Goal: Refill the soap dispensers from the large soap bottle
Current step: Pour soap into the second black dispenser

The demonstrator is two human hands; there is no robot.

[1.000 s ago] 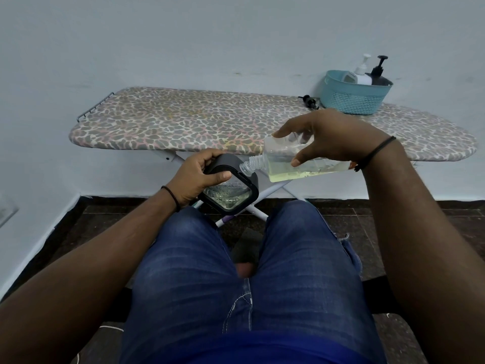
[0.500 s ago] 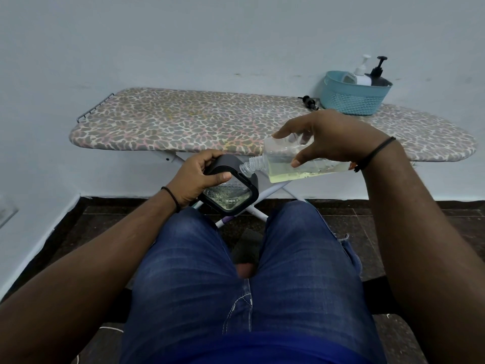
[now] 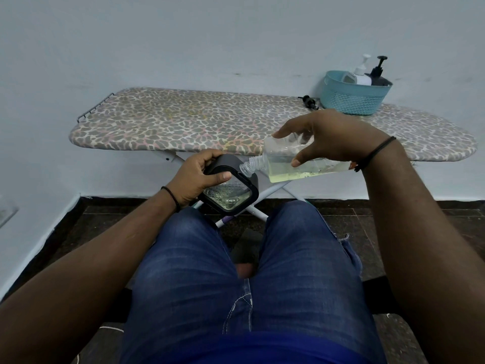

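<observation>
You have one view only — worn on your head, angled forward and down, close over your lap, facing the ironing board (image 3: 183, 122) against the wall.

an ironing board (image 3: 183, 122) with a leopard-print cover stands against a pale wall (image 3: 210, 35). near its right end sits a teal basket (image 3: 351, 101), a small black pump head (image 3: 311, 103) lying just beside it. dark tiles (image 3: 341, 219) cover the floor.
</observation>
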